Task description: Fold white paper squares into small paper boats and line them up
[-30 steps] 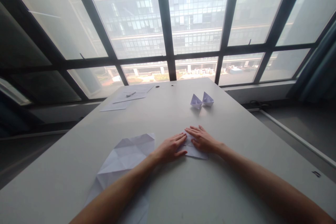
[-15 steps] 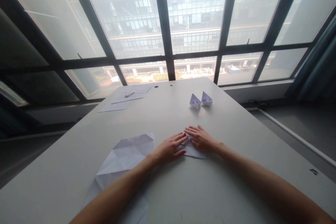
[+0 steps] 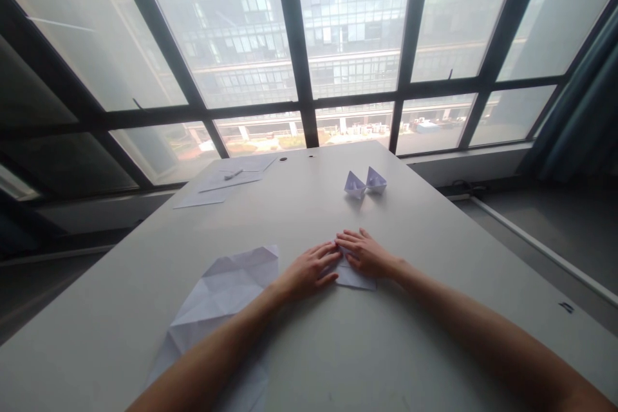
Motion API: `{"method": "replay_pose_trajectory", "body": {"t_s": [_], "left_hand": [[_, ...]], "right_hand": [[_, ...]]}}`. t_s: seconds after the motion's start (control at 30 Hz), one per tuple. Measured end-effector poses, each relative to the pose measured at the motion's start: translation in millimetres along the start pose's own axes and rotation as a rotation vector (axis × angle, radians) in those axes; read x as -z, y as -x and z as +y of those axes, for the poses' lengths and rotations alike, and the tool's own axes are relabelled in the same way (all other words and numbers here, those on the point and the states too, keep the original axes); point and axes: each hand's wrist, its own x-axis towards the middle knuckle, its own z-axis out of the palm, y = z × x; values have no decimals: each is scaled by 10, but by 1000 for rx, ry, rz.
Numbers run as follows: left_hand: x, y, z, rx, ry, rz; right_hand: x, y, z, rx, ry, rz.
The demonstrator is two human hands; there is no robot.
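Note:
Both my hands lie flat on a small folded white paper in the middle of the grey table. My left hand presses its left part with fingers stretched out. My right hand presses the right part, fingers out and pointing left, fingertips nearly meeting those of the left. Most of the paper is hidden under the hands.
A large creased white sheet lies left of my left arm. Two folded paper boats stand farther back. Flat sheets with a pen lie at the far left edge, below big windows.
Both hands stay pressed on the folded paper, with fingertips drawn slightly closer together. The view has drifted a little to the right.

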Motion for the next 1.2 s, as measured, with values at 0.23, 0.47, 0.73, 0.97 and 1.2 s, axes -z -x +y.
{"method": "replay_pose_trajectory", "body": {"t_s": [0.23, 0.47, 0.73, 0.97, 1.2], "left_hand": [[17, -9, 17, 4, 41, 23], [-6, 3, -25, 9, 65, -9], [4, 10, -5, 14, 47, -12], [-4, 11, -13, 9, 47, -11], [31, 1, 37, 18, -3, 6]], "right_hand": [[7, 0, -17, 1, 6, 4], [16, 5, -23, -1, 8, -9], [-8, 16, -22, -50, 26, 40], [-23, 8, 7, -57, 40, 42], [28, 28, 7, -58, 83, 100]]}}
